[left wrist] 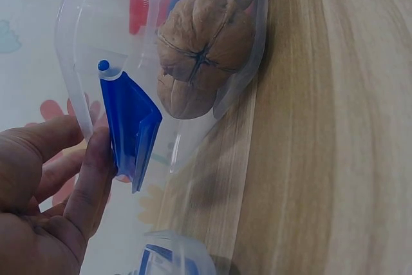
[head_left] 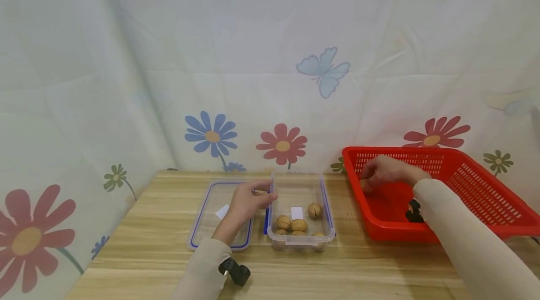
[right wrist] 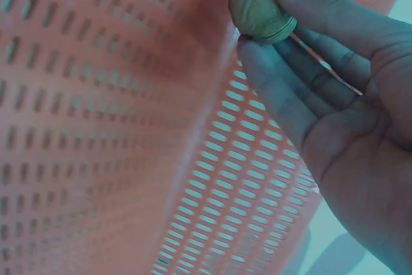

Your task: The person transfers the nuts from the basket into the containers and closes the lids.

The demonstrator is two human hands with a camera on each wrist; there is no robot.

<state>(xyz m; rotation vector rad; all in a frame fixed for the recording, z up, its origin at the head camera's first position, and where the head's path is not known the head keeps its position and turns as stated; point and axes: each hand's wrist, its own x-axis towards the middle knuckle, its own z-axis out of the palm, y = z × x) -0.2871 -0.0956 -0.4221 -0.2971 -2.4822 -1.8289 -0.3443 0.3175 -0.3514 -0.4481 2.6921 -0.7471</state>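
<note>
My right hand (head_left: 386,171) is inside the red plastic basket (head_left: 405,232), near its left wall. Between thumb and fingertips it pinches a walnut (right wrist: 262,6), seen plainly in the right wrist view. My left hand (head_left: 249,201) holds the left rim of a clear plastic container (head_left: 301,240), its thumb and fingers on either side of the wall, beside a blue side latch (left wrist: 132,127). Several walnuts (left wrist: 206,43) lie in the container, mostly toward its near end, along with a small white label (head_left: 297,213).
Left of the container, a clear lid (head_left: 202,225) with a blue seal lies flat on the wooden table (head_left: 139,239), partly behind the left forearm. A white curtain (head_left: 236,56) printed with flowers and a butterfly hangs behind the table. The basket's slotted walls slope up around the right hand.
</note>
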